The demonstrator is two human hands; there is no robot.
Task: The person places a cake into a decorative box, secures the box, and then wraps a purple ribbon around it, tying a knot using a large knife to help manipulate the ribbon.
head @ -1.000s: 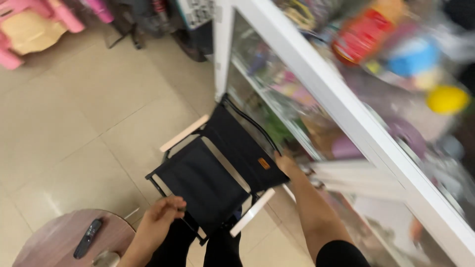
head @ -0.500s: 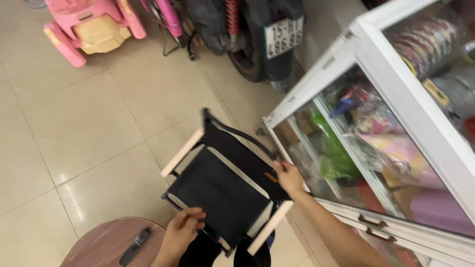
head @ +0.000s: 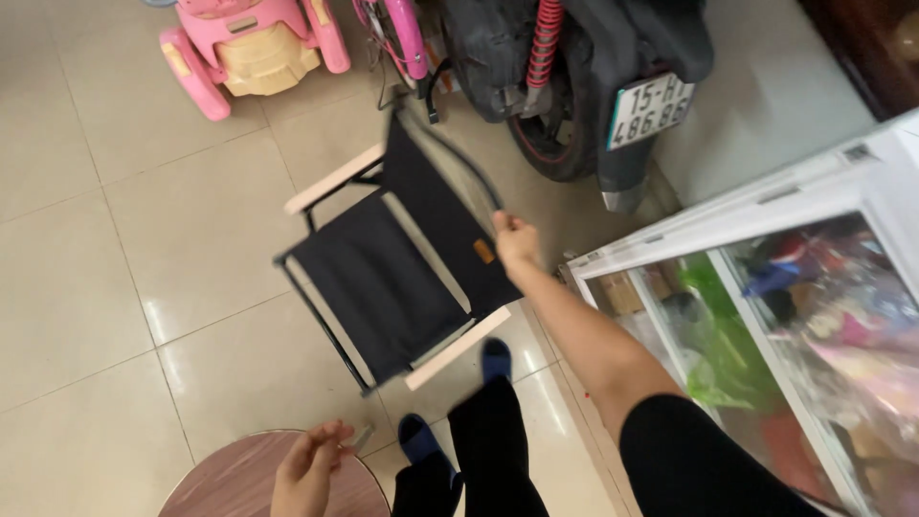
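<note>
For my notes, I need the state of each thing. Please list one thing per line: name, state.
Chair: unfolded, tilted, held at its backrest frame.
Right hand: closed on the chair frame.
Left hand: open, empty, over the round table.
Scooter: parked.
Cabinet: closed, full of goods.

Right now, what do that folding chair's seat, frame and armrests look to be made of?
The folding chair, held at its back by the right hand, seems to have a matte black fabric seat: it sags slightly and gives no shine. The frame looks like thin black metal tubing, probably painted. The armrests look like pale, unvarnished wood, though light plastic cannot be ruled out.
</note>
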